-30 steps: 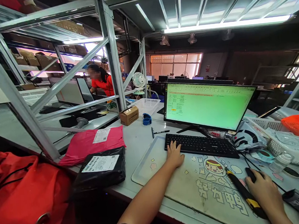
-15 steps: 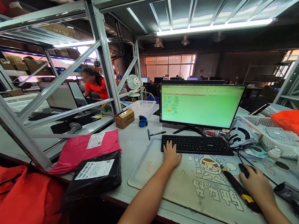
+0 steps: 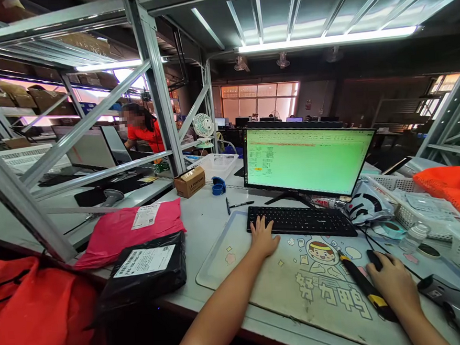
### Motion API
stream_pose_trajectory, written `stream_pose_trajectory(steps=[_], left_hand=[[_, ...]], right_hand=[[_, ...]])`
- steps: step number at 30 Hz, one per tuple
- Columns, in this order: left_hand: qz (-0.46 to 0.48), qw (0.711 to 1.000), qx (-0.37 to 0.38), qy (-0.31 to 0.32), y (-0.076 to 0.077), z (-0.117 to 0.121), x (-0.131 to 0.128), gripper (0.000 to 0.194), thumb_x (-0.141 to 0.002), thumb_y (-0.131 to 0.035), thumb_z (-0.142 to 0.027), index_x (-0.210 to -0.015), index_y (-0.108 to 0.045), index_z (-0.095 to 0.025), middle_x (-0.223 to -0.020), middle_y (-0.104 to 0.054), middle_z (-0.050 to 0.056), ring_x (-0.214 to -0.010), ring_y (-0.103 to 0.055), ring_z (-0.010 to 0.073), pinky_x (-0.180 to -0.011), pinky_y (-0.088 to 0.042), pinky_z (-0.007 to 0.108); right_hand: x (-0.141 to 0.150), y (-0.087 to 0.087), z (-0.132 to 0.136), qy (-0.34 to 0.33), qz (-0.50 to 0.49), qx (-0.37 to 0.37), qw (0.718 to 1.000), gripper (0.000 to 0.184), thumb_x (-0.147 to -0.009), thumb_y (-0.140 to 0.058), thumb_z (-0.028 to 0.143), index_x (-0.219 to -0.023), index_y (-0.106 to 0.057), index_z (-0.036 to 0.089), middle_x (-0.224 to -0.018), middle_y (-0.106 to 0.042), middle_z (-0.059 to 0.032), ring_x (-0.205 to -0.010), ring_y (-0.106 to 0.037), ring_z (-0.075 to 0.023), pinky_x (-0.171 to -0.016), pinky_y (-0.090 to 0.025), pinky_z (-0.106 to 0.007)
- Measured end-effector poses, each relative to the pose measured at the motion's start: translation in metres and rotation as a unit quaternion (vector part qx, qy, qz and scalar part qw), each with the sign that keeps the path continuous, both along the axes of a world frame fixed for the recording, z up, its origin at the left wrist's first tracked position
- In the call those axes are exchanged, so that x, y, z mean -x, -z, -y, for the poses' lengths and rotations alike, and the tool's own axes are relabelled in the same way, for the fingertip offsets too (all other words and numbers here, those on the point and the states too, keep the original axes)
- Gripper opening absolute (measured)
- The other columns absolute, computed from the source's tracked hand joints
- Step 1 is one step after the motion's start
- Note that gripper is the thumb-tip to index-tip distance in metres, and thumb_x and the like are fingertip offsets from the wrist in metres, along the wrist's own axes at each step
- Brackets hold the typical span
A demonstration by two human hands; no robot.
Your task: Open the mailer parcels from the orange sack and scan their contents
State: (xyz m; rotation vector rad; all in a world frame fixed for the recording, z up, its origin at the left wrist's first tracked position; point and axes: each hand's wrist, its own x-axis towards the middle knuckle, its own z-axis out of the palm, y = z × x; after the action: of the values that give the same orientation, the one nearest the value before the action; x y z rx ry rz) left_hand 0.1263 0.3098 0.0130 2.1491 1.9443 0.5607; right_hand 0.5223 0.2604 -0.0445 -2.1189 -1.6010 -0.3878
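My left hand (image 3: 264, 238) lies flat with fingers stretched onto the left end of a black keyboard (image 3: 301, 221). My right hand (image 3: 393, 283) is cupped over a black mouse (image 3: 375, 259) on a large printed desk mat (image 3: 301, 288). A black and yellow utility knife (image 3: 364, 286) lies on the mat just left of that hand. Behind the keyboard stands a monitor (image 3: 308, 159) showing a green spreadsheet.
A pink parcel (image 3: 129, 232) and a black parcel (image 3: 146, 267) lie at the left, by a red bag (image 3: 35, 312). A small cardboard box (image 3: 189, 181), tape dispenser (image 3: 217, 186) and pen (image 3: 238, 205) sit behind. White baskets (image 3: 409, 202) and a barcode scanner (image 3: 455, 304) are at right. A person in red (image 3: 144, 134) works beyond the shelf frame.
The view has drifted slightly right and up. Both hands stay on the keyboard and the mouse with no visible change in grip.
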Motion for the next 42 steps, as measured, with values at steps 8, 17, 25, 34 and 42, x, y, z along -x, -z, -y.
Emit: stream_pose_trajectory(steps=[8,17,25,34,42], left_hand=[[-0.005,1.0,0.006,-0.004,0.001,-0.002,-0.001,0.073,-0.088,-0.051,-0.052,-0.154,-0.039,-0.024,-0.169,-0.017,0.011,-0.157,-0.001,0.0318,-0.125,-0.002,0.059],[-0.018,1.0,-0.008,-0.005,0.001,-0.002,-0.006,0.068,-0.09,-0.049,-0.055,-0.151,-0.042,-0.027,-0.169,-0.016,0.012,-0.156,-0.007,0.0337,-0.122,-0.008,0.064],[-0.019,1.0,-0.015,-0.008,0.0,0.001,-0.007,0.069,-0.091,-0.048,-0.053,-0.153,-0.039,-0.025,-0.17,-0.014,0.012,-0.157,-0.003,0.0329,-0.123,-0.005,0.063],[0.01,1.0,-0.014,-0.008,-0.004,0.0,-0.005,0.068,-0.088,-0.055,-0.047,-0.15,-0.045,-0.021,-0.167,-0.024,0.015,-0.156,-0.008,0.0351,-0.123,-0.005,0.065],[0.054,0.987,-0.135,0.065,-0.083,0.076,0.0,0.048,-0.094,-0.051,-0.045,-0.14,-0.056,-0.03,-0.166,-0.03,0.0,-0.156,-0.013,0.0245,-0.128,-0.009,0.049]], right_hand=[[0.002,0.0,0.0,0.007,0.006,-0.002,1.0,0.055,-0.09,-0.038,0.042,-0.134,-0.061,0.017,-0.134,-0.054,-0.016,-0.122,-0.055,-0.0346,-0.102,-0.047,-0.046],[0.008,-0.01,0.005,0.009,-0.007,0.014,1.0,0.055,-0.09,-0.038,0.042,-0.133,-0.061,0.017,-0.134,-0.055,-0.0164,-0.119,-0.057,-0.0343,-0.099,-0.048,-0.044],[0.014,-0.019,0.01,0.022,-0.012,0.026,0.999,0.054,-0.092,-0.037,0.041,-0.134,-0.06,0.017,-0.135,-0.055,-0.018,-0.118,-0.057,-0.036,-0.099,-0.049,-0.047],[0.011,-0.014,0.006,0.024,-0.014,0.019,0.999,0.056,-0.091,-0.036,0.041,-0.135,-0.06,0.016,-0.136,-0.054,-0.0171,-0.119,-0.057,-0.0365,-0.1,-0.048,-0.048],[0.018,-0.025,0.016,0.032,-0.034,0.036,0.998,0.063,-0.093,-0.031,0.05,-0.142,-0.053,0.017,-0.139,-0.053,-0.0186,-0.118,-0.058,-0.0382,-0.095,-0.049,-0.05]])
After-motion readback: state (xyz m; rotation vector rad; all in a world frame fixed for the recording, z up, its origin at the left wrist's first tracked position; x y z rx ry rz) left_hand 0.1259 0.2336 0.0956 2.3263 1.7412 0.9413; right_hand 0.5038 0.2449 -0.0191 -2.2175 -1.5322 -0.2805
